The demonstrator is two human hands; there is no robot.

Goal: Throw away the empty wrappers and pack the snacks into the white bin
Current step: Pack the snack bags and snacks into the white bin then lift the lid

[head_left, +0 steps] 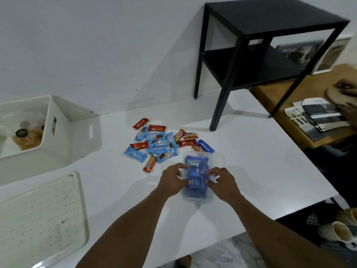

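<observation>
A pile of small snacks [158,144] in blue and red wrappers lies in the middle of the white table. Just in front of it stands a clear plastic container [218,157] holding several blue packets [195,171]. My left hand [173,180] grips the packets from the left with curled fingers, and my right hand [222,184] grips them from the right. Both hands sit over the container's near half. The white bin [58,132] stands at the far left with some brownish items inside, well apart from both hands.
A white perforated tray [77,190] lies at the near left. A black side table [222,105] stands on the table's far right corner. Beyond it, a wooden surface carries magazines [316,117]. The table's edge runs close on the right and near side.
</observation>
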